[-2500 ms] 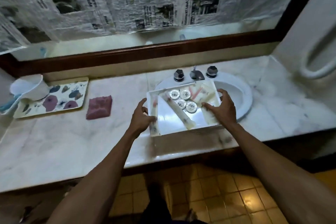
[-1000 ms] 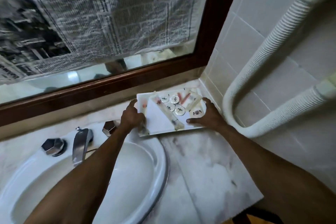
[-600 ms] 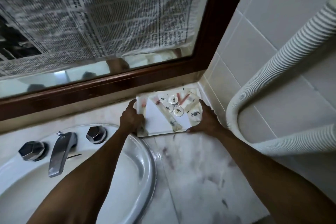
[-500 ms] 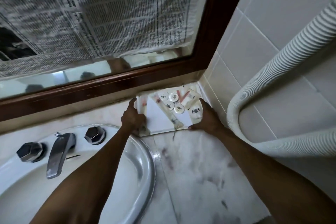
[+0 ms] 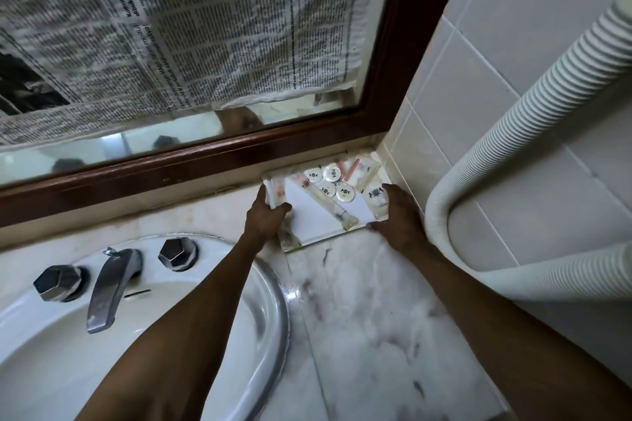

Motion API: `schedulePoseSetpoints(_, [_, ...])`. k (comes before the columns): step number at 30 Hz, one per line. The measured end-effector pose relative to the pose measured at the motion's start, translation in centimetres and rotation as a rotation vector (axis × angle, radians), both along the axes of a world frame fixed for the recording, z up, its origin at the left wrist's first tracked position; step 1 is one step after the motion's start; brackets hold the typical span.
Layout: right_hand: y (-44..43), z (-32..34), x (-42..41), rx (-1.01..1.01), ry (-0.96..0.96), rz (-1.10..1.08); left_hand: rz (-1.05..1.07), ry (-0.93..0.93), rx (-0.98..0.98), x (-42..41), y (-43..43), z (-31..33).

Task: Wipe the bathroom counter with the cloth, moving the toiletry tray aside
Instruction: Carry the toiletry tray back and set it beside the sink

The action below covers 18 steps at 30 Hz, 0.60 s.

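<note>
Tray tucked into the far corner; the wiping looks not yet begun.

The shallow white rectangular toiletry tray point(image 5: 318, 222), loaded with round white caps and clear sachets, lies in the back right corner of the pale veined marble counter point(image 5: 369, 311), close under the dark wooden mirror frame point(image 5: 212, 161) and beside the tiled wall. The left hand point(image 5: 265, 217) is closed over its left rim; the right hand point(image 5: 398, 215) clasps the near right corner, so the tray lies between both hands. No cloth is in view, so I judge the whole wipe remains.
</note>
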State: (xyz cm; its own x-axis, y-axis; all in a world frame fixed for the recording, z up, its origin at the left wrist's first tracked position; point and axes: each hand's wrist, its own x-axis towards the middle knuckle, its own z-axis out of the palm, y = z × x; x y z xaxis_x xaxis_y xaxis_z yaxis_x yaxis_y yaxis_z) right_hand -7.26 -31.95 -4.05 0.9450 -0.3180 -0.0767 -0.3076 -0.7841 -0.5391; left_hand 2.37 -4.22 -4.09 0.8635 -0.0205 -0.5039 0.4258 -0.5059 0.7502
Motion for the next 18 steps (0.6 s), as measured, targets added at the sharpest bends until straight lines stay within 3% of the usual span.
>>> schedulePoseSetpoints(5, [1.3, 0.1, -0.5, -0.007, -0.047, 0.039, 0.053, 0.028, -0.091, -0.1, 1.6, 0.6])
schedulePoseSetpoints(9, [4.5, 1.2, -0.2, 0.101, -0.142, 0.131, 0.013, -0.104, 0.003, -1.4, 5.0, 3.6])
schedulePoseSetpoints(13, [10.3, 4.5, 1.0, 0.24, -0.219, 0.158, -0.073, -0.207, 0.003, -4.1, 11.2, 7.2])
schedulePoseSetpoints(18, [21.2, 8.5, 2.6, 0.31, -0.314, 0.232, -0.018, -0.324, 0.067, -7.9, 21.7, 10.8])
